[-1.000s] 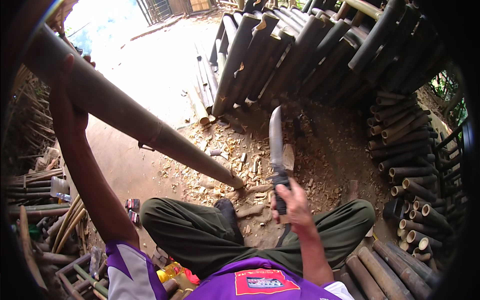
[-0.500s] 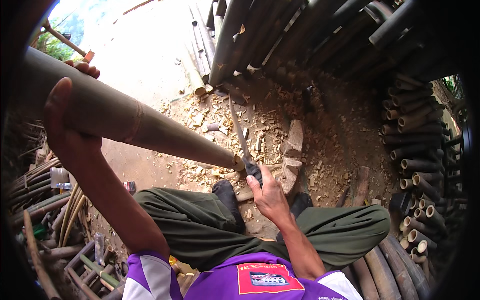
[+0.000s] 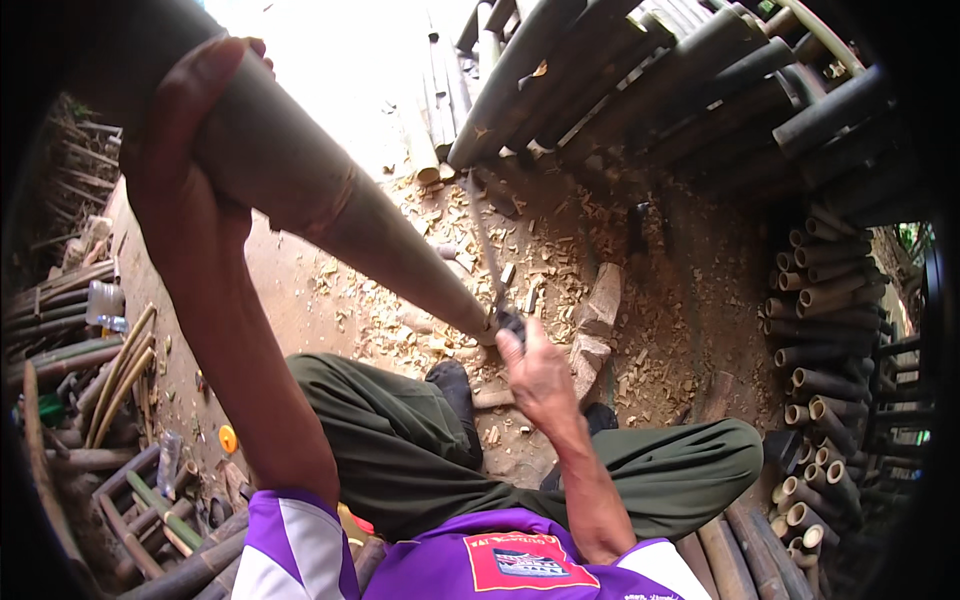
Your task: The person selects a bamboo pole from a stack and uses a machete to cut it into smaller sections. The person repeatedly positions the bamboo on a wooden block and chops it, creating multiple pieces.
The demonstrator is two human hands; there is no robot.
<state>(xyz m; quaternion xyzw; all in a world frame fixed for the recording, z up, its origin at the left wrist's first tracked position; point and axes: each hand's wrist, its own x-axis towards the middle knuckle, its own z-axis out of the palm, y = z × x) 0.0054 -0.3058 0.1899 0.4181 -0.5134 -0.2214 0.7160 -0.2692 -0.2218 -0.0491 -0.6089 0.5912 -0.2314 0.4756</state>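
Note:
A thick bamboo pole [image 3: 330, 190] slants from the upper left down to the ground in front of my legs. Wrapped round its upper part is my left hand [image 3: 195, 110], thumb on top and fingertips showing on the far side. My right hand [image 3: 542, 370] grips the dark handle of a long-bladed knife [image 3: 484, 235]. The blade points up and away, blurred by motion, close beside the pole's lower end. That end rests near a pale, notched wood block [image 3: 598, 310] on the ground; whether the two touch I cannot tell.
Wood chips [image 3: 540, 245] litter the ground. Dark bamboo poles [image 3: 620, 90] lean at the back right, and cut bamboo pieces [image 3: 830, 390] are stacked on the right. At the left lie thin bamboo sticks [image 3: 125, 380] and a clear plastic bottle [image 3: 170, 455]. My crossed legs frame the near side.
The pole's upper end has swung up and rightward with my left hand, making it steeper. My right hand still grips the knife beside the pole's lower end. The whole view has shifted slightly.

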